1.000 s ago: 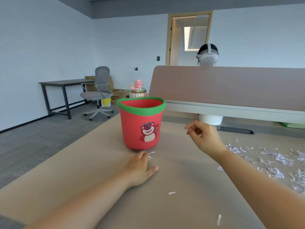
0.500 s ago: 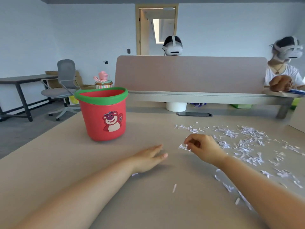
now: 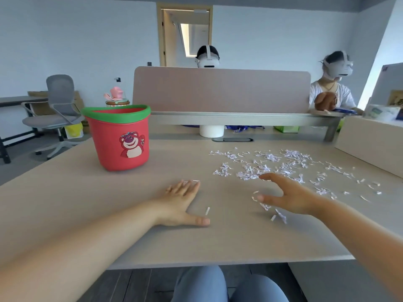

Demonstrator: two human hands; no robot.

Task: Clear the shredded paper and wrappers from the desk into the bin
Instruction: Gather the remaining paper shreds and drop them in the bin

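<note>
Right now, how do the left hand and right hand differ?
1. The left hand lies flat, palm down on the desk. The right hand is turned on edge, fingers and thumb spread like a scoop.
2. The right hand sits at the near edge of the shredded paper. The left hand lies apart from the pile, with only stray scraps near it.
3. The left hand is nearer the bin.
Shared: both are open and hold nothing.

You cannot see inside the red bin (image 3: 117,144); its wall hides it. The divider screen (image 3: 220,90) hides one person (image 3: 207,58) below the head.
</note>
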